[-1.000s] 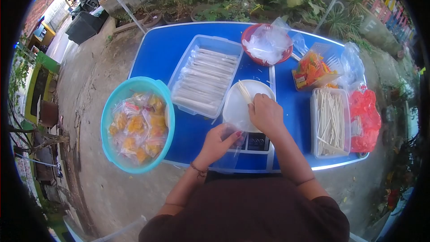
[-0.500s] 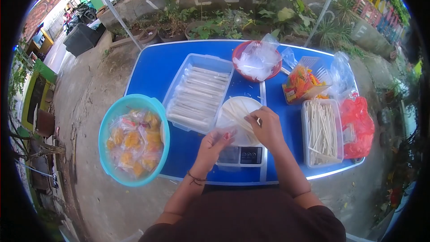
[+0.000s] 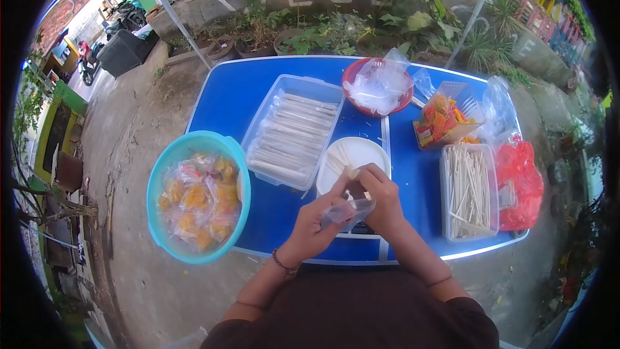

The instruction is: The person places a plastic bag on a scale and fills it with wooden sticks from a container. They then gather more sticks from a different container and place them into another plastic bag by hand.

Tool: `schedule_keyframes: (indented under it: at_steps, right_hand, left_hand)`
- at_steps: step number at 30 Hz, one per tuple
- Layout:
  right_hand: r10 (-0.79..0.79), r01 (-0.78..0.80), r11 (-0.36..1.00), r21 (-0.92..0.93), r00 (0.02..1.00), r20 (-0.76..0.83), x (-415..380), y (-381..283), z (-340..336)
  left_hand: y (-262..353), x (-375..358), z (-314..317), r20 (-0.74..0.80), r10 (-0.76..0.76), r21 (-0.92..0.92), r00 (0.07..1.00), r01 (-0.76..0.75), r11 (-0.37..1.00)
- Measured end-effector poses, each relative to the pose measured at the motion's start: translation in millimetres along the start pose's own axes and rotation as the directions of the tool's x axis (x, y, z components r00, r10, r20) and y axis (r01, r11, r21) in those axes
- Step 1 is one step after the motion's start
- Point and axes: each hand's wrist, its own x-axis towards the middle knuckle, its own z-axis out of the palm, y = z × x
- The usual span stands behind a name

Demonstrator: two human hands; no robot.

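Observation:
My left hand [image 3: 318, 221] is closed on a small clear plastic bag [image 3: 352, 212], which hangs below the fingers. Against it, my right hand [image 3: 380, 199] is closed around a bundle of pale thin sticks [image 3: 341, 157]; their ends point away from me over a round white plate [image 3: 371, 148]. The fingertips of both hands meet at the near edge of the plate. Whether the stick ends are inside the bag is hidden by my fingers. Under my hands, the scale beneath the plate is mostly covered.
On the blue table [image 3: 226, 97] stand a clear tub of bagged sticks [image 3: 294, 132], a red bowl of plastic bags [image 3: 378, 87], a basket of orange packets [image 3: 445, 119], a box of loose sticks [image 3: 468, 194] and a red bag [image 3: 520, 187]. A turquoise basin [image 3: 152, 200] sits left.
Both hands have come together at the plate's near edge. My right hand has moved toward me with the sticks, and the bag in my left hand has come up beside them.

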Motion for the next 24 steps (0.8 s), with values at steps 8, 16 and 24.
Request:
schedule_keyframes:
  at_steps: [8,16,24]
  right_hand:
    - [0.079,-0.079,0.995,0.063,0.997,-0.004,-7.6,15.4,15.7]
    - [0.048,-0.047,0.999,-0.019,0.998,0.031,-3.9,18.7,4.0]
    - [0.246,-0.091,0.916,0.391,0.897,-0.368,4.3,18.8,-23.4]
  left_hand:
    - [-8.8,0.7,2.9,-0.056,-0.015,0.099,0.998,0.020,0.995]
    - [-7.6,3.6,1.3,-0.059,-0.077,0.079,0.995,0.081,0.994]
    - [-18.8,1.2,2.1,-0.220,-0.104,0.071,0.970,0.122,0.990]
